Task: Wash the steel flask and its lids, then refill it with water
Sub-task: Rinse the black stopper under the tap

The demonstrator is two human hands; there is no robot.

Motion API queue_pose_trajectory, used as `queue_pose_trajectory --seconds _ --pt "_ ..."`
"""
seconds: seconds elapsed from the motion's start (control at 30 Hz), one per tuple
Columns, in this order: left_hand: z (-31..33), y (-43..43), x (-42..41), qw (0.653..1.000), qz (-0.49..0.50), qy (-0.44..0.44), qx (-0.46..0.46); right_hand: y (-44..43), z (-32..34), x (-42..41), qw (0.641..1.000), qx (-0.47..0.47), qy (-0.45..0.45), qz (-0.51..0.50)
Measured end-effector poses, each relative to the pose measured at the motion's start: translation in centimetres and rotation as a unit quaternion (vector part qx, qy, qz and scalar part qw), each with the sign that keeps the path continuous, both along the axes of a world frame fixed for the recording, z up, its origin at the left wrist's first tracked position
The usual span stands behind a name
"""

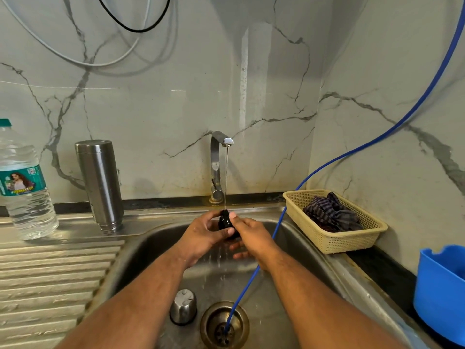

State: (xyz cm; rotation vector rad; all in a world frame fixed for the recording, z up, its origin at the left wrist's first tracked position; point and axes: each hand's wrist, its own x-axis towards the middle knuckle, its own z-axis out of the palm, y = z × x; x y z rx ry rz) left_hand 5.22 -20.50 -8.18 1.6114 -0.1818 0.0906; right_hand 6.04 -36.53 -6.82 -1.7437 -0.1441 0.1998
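Now both hands are over the sink (314, 250), the left hand (201, 238) and right hand (251, 238) sharing a grip on the small black inner lid (224, 222) right under the tap (221, 147), its thin stream landing on it. So it's the lid-rinsing step, I'd say. The steel cap (183, 307) sits in the basin beside the drain (224, 324); the steel flask (99, 185) stands upside down on the counter (50, 273). Next likely needs turning the lid so water reaches every side.

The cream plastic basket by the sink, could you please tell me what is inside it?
The cream plastic basket holds a crumpled dark striped cloth. Anything underneath the cloth is hidden.
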Motion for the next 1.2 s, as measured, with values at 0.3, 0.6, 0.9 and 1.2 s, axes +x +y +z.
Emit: queue_pose_trajectory --seconds 0.3,0.6,0.9,1.2 --pt "0.1 0.5 0.3 0.998 -0.013 -0.01 0.054 -0.9 0.7 0.4 0.982 -0.084 -0.169 -0.025" --pt "0.1 2.2 -0.1 0.991 -0.014 0.042 0.128 -3.1 3.3 0.3 0.912 -0.265 -0.31 0.034" --pt "-0.1 2.3 -0.1 0.985 -0.017 0.07 0.157 -3.2 5.3 -0.5 0.861 -0.309 -0.396 0.084" --pt "-0.4 3.7 -0.7 0.977 0.01 0.104 0.186 -1.7 4.1 -1.2 0.873 -0.282 -0.392 0.07"
